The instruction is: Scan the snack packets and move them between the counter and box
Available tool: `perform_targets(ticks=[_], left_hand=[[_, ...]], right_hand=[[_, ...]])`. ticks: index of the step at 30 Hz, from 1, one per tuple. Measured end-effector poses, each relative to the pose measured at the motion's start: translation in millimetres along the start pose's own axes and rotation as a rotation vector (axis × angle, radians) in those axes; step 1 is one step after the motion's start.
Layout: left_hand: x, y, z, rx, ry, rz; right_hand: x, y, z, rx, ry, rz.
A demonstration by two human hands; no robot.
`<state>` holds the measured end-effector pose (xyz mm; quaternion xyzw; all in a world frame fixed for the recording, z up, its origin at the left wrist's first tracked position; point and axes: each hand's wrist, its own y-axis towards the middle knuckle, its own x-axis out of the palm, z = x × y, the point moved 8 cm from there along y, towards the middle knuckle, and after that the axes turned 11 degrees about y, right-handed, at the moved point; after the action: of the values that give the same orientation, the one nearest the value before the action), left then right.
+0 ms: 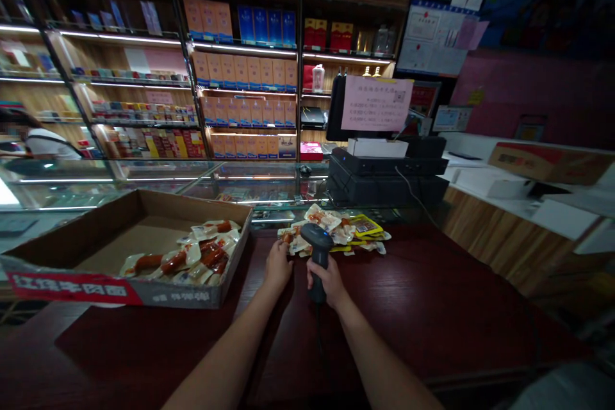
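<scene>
My right hand (327, 277) is closed around the handle of a black barcode scanner (317, 237), held upright with its head toward the pile. My left hand (277, 267) is at the pile's near left edge, fingers curled on a clear vacuum packet of reddish-brown sausage (287, 239); its fingertips are partly hidden. Several similar packets (323, 218) are heaped just beyond both hands, with yellow packets (368, 225) on the right side. To the left, a shallow cardboard box (182, 291) contains more of the clear packets (206, 253).
A dark red-brown tabletop (408, 320) lies under my arms. Behind the pile are a glass counter (196, 180) and a black register (384, 182) with a pink notice (376, 104) on its screen. Lit shelves (245, 86) hold boxes. A person (50, 141) is at far left.
</scene>
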<state>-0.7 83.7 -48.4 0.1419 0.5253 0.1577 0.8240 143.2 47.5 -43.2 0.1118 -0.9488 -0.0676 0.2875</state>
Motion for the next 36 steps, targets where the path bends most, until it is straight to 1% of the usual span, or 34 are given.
perform_targets(ticks=[3, 5, 8, 12, 14, 17, 20, 22, 25, 27, 29, 33, 36], left_hand=[[5.2, 5.6, -1.3, -0.033, 0.073, -0.043], [4.3, 7.2, -7.3, -0.084, 0.046, -0.034], [-3.2, 6.0, -23.5, -0.194, -0.081, 0.039], [-20.5, -2.4, -55.4, -0.386, -0.208, 0.196], [-26.4, -7.0, -69.8, -0.460, -0.251, 0.235], [-28.4, -12.1, -85.3, -0.512, -0.337, 0.254], [-22.8, -17.6, -96.3, -0.551, -0.508, 0.274], [-16.4, -20.5, -100.4, -0.564, -0.687, 0.292], [-12.1, -21.3, -99.4, -0.521, -0.886, 0.311], [-13.7, -20.7, -96.3, -0.478, -0.940, 0.313], [-16.5, -20.4, -93.6, -0.450, -0.962, 0.314], [-20.4, -20.3, -91.9, -0.432, -1.013, 0.342], [-15.5, -18.3, -91.5, -0.439, -1.116, 0.324]], right_hand=[[-7.4, 0.3, 5.1, 0.014, 0.064, 0.012], [-9.7, 0.5, 7.0, 0.023, 0.091, 0.010], [-10.3, 0.4, 7.3, 0.033, 0.102, -0.009], [-7.2, -0.5, 5.2, 0.036, 0.080, -0.039], [-4.7, -1.3, 3.8, 0.038, 0.081, -0.048], [-1.5, -2.6, 2.5, 0.043, 0.097, -0.054], [1.1, -4.1, 3.3, 0.056, 0.111, -0.078], [3.6, -5.3, 5.6, 0.075, 0.125, -0.118], [11.9, -9.2, 13.0, 0.144, 0.126, -0.226], [19.2, -13.1, 18.4, 0.198, 0.115, -0.303], [25.2, -16.7, 22.6, 0.240, 0.100, -0.355], [31.5, -20.9, 26.4, 0.270, 0.072, -0.388], [33.9, -22.4, 28.2, 0.272, 0.064, -0.406]])
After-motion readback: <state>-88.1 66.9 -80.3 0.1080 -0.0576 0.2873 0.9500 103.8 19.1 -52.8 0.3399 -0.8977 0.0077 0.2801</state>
